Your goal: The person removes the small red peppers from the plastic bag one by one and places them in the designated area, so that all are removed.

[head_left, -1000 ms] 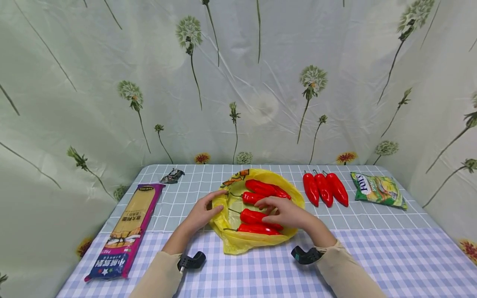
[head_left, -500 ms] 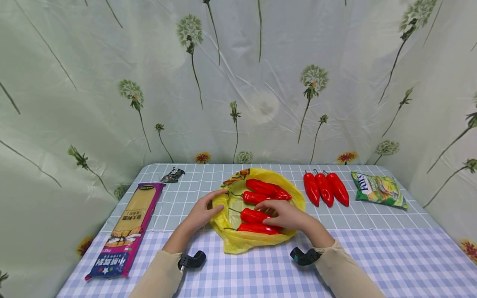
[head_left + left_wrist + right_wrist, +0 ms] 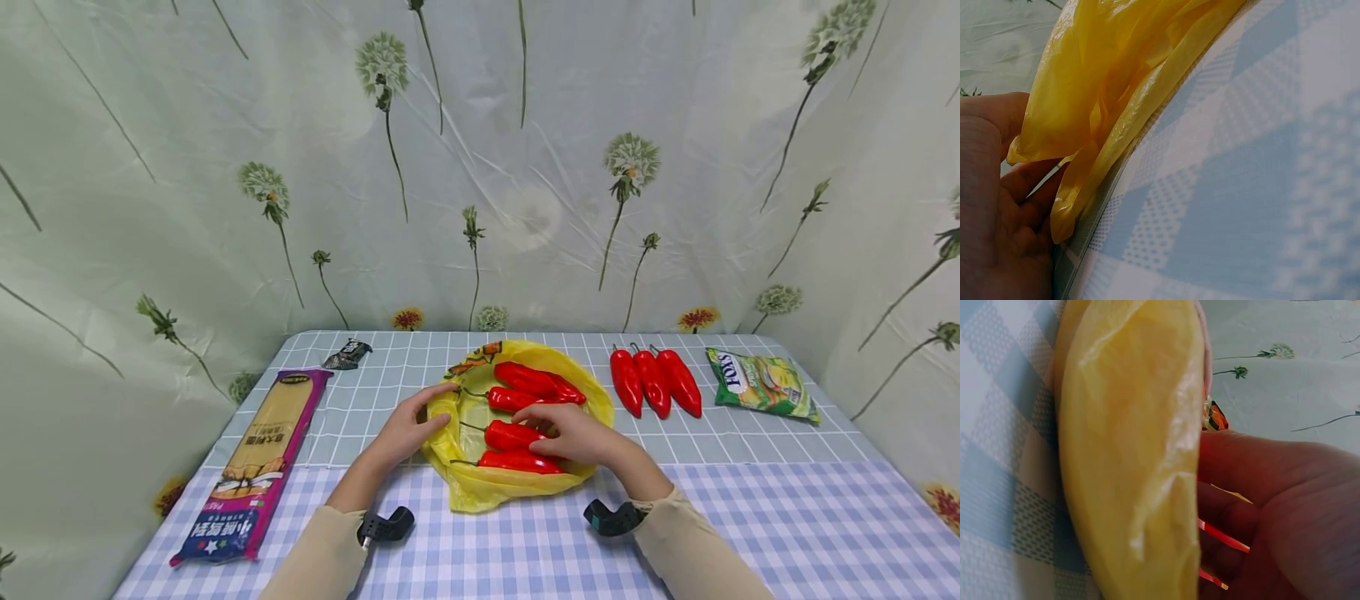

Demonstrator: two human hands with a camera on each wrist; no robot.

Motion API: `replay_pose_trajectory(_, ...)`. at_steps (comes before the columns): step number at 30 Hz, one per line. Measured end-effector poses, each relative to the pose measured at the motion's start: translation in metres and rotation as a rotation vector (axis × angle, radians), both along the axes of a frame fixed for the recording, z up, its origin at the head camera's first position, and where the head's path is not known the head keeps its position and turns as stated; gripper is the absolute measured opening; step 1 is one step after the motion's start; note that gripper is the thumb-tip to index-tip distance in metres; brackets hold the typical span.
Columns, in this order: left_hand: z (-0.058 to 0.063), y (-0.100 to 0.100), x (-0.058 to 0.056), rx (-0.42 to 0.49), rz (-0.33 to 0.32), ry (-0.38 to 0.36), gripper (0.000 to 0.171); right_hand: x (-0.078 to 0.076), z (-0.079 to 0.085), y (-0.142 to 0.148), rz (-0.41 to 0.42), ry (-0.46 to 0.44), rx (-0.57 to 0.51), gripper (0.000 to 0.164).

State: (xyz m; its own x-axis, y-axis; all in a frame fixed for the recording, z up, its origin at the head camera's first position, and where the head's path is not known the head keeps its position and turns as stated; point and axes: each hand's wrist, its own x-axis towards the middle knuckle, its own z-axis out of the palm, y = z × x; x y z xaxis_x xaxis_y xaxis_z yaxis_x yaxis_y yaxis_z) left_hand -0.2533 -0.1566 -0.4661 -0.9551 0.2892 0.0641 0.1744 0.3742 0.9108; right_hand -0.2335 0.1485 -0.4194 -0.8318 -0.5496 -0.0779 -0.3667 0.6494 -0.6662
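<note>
A yellow plastic bag (image 3: 480, 493) lies spread with its rim turned wide, several red peppers inside. At its left rim, my left hand (image 3: 401, 429) holds the plastic between thumb and fingers; the left wrist view shows the yellow folds (image 3: 1104, 81) against that hand. My right hand (image 3: 576, 433) reaches over the right rim and grips a red pepper (image 3: 510, 435) by its thick end, stem pointing left. Another red pepper (image 3: 517, 462) lies just in front, and others (image 3: 525, 377) lie behind. In the right wrist view, the bag's wall hides most of the fingertips.
Three red peppers (image 3: 654, 383) lie side by side right of the bag. Beyond them is a green FOX'S candy packet (image 3: 763, 385). On the left lie a long pasta pack (image 3: 255, 467) and a small black packet (image 3: 347, 354). A floral curtain (image 3: 525, 167) stands behind the table.
My right hand has lowered slightly and its fingers have closed in on the pepper in the bag. The left hand stays at the rim.
</note>
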Motion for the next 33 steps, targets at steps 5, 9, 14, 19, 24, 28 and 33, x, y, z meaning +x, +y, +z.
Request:
replay_pose_trajectory(5, 0.000, 0.000, 0.001, 0.008, -0.003, 0.004, 0.049, 0.001, 0.004, 0.003, -0.022, 0.036, -0.032, 0.039)
replay_pose_trajectory(9, -0.001, 0.001, 0.001, 0.004, -0.002, 0.007, 0.049, 0.001, 0.007, 0.006, -0.048, 0.052, -0.050, 0.040)
replay_pose_trajectory(14, 0.000, 0.002, 0.001, 0.009, 0.003, 0.012, 0.049, 0.000, 0.013, 0.010, -0.064, 0.076, -0.079, 0.042)
replay_pose_trajectory(19, 0.001, 0.001, 0.001, 0.005, 0.006, -0.001, 0.048, -0.001, 0.017, 0.014, -0.090, 0.095, -0.092, 0.043)
replay_pose_trajectory(24, 0.001, 0.002, 0.000, -0.004, -0.001, 0.015, 0.049, -0.003, 0.021, 0.019, -0.110, 0.131, -0.109, 0.045)
replay_pose_trajectory(28, 0.001, 0.002, 0.000, -0.015, -0.006, 0.024, 0.050, -0.004, 0.023, 0.022, -0.127, 0.143, -0.115, 0.045)
replay_pose_trajectory(33, 0.000, 0.001, 0.000, -0.007, -0.001, 0.002, 0.049, -0.006, 0.026, 0.029, -0.152, 0.169, -0.115, 0.045)
